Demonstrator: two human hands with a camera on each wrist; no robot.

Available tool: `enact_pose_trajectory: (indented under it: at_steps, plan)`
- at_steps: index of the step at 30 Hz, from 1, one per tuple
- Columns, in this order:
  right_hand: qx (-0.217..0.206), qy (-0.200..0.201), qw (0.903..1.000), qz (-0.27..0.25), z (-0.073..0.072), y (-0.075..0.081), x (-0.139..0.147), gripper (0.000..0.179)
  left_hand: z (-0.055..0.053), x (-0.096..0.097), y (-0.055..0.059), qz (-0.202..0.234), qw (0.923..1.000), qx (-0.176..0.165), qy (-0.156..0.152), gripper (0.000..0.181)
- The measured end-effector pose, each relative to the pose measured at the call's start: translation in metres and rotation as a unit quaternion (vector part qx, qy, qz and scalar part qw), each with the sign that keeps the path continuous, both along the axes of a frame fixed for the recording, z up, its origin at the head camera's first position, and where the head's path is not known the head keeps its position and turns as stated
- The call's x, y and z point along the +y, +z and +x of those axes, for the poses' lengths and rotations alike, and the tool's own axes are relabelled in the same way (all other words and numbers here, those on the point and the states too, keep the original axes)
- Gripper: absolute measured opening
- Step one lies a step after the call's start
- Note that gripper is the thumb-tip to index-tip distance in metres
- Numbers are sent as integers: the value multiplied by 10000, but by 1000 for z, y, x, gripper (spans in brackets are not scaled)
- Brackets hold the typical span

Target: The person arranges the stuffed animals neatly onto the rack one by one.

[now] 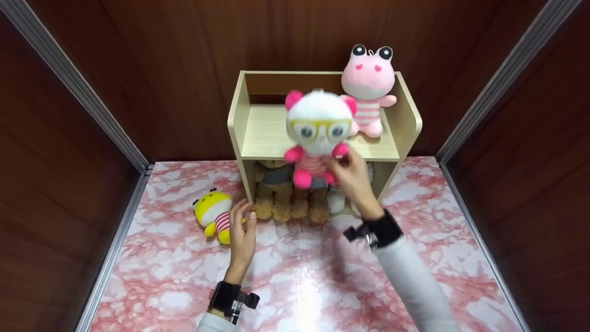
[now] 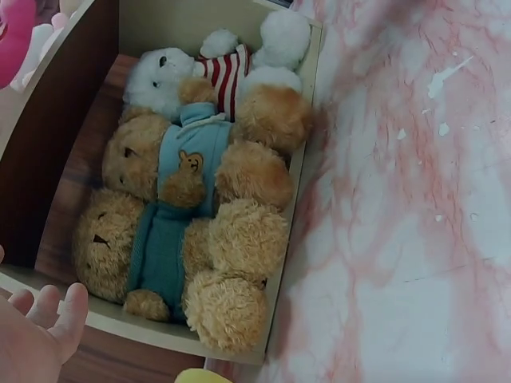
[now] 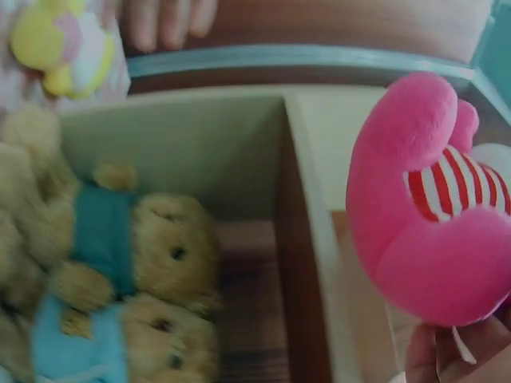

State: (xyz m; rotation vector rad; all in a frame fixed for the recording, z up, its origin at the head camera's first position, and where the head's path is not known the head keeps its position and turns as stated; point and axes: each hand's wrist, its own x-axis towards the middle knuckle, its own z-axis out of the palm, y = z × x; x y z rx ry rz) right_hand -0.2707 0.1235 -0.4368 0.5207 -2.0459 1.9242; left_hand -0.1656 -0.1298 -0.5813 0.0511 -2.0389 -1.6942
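Note:
My right hand [image 1: 352, 177] grips a white-and-pink panda plush [image 1: 319, 108] with yellow glasses by its side, held up in front of the shelf unit [image 1: 267, 133]. In the right wrist view the panda's pink lower body [image 3: 447, 275] and striped belly show, with fingers [image 3: 423, 355] at its edge. My left hand [image 1: 243, 233], fingers loosely extended and holding nothing, is by the shelf's lower left corner. It partly covers a yellow frog plush [image 1: 214, 205] lying on the floor; whether they touch I cannot tell. In the left wrist view, that hand [image 2: 36, 339] appears beside the shelf's side panel.
A pink frog plush [image 1: 368, 80] sits at the right of the upper shelf. Below sit a teal-sweater teddy bear [image 2: 164, 247], a blue-hoodie teddy bear [image 2: 184, 155] and a white plush [image 2: 164, 76] in red stripes. Brown walls [image 1: 69, 184] enclose the pink marbled floor [image 1: 175, 286].

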Motion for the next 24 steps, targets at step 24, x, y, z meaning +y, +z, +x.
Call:
enact_pose_trajectory:
  at_steps: [24]
  plan:
    - [-1309,-368,9902,331,-104,45,-29,15,4,-16,-18,370,9992,-86,121,31]
